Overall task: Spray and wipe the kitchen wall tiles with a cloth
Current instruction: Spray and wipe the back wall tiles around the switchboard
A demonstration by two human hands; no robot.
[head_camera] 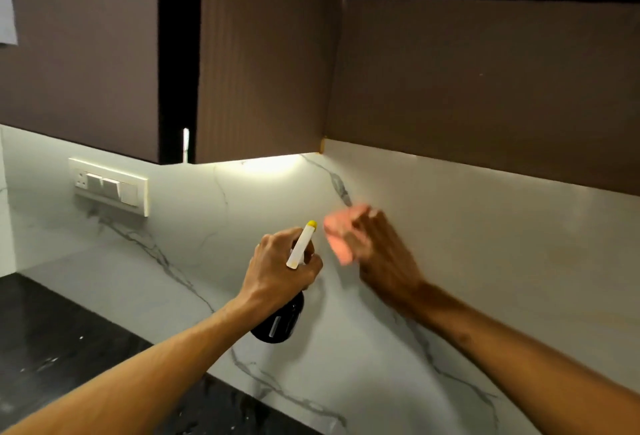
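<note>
White marble-veined wall tiles (194, 233) meet in a corner under brown cabinets (263, 70), above a black counter (52, 330) cut off at the lower left. The right hand (381, 251) and the pink cloth (337, 237) it grips are smeared by blur near the corner, so the cloth's folds are lost. The left hand (280, 264) wraps the neck of a spray bottle (280, 323), hiding the trigger; its body is dark, its head white with a yellow tip, held just off the tiles
</note>
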